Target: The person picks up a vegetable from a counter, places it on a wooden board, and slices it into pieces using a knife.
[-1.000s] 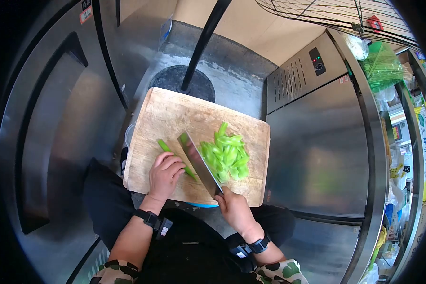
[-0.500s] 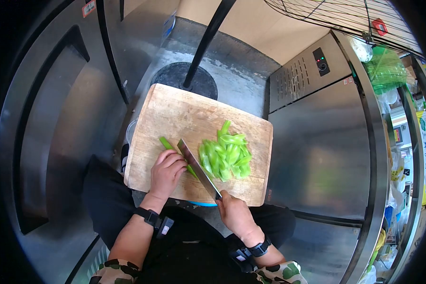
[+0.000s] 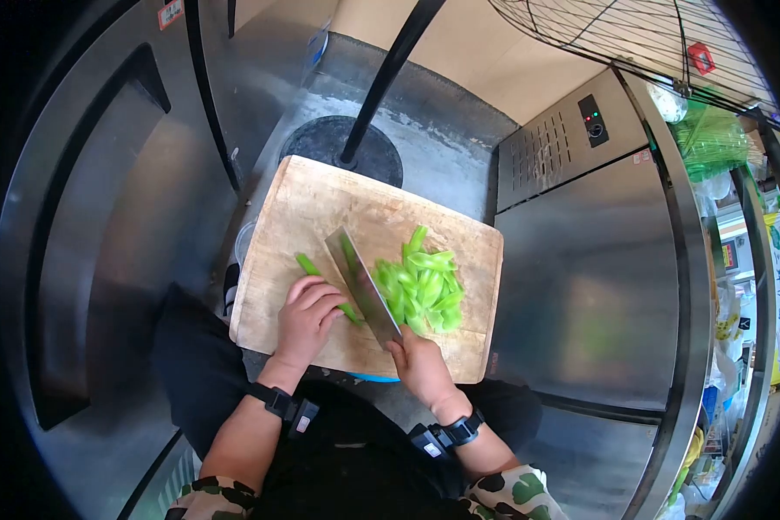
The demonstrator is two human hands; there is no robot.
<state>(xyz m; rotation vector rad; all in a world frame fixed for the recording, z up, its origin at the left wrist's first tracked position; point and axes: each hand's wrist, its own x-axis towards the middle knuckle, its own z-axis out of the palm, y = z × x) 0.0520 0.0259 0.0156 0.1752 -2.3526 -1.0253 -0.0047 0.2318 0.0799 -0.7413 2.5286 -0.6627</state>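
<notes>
My right hand [image 3: 424, 365] grips the handle of a cleaver [image 3: 360, 286], its broad blade slanting across the cutting board [image 3: 321, 199]. Pressed onto a thin green vegetable stalk [image 3: 309, 266], my left hand [image 3: 307, 321] has its fingers bunched together and holds the stalk against the wood. Both ends of the stalk stick out past the fingers. To the right of the blade lies a loose pile of pale green vegetable slices [image 3: 428, 286]; the blade's right side reaches the pile's left edge. The handle is mostly hidden inside my right hand.
The board rests over my lap. A steel refrigerator [image 3: 589, 286] stands close on the right and a steel cabinet door [image 3: 121, 225] on the left. Beyond the board a black pole [image 3: 386, 87] rises from a round base [image 3: 321, 143]. A wire rack [image 3: 615, 35] hangs upper right.
The cleaver has shifted right, away from my left fingers, and its blade has tipped so more of its flat face shows. Some slices beside it have been pushed right. My left hand stays on the stalk.
</notes>
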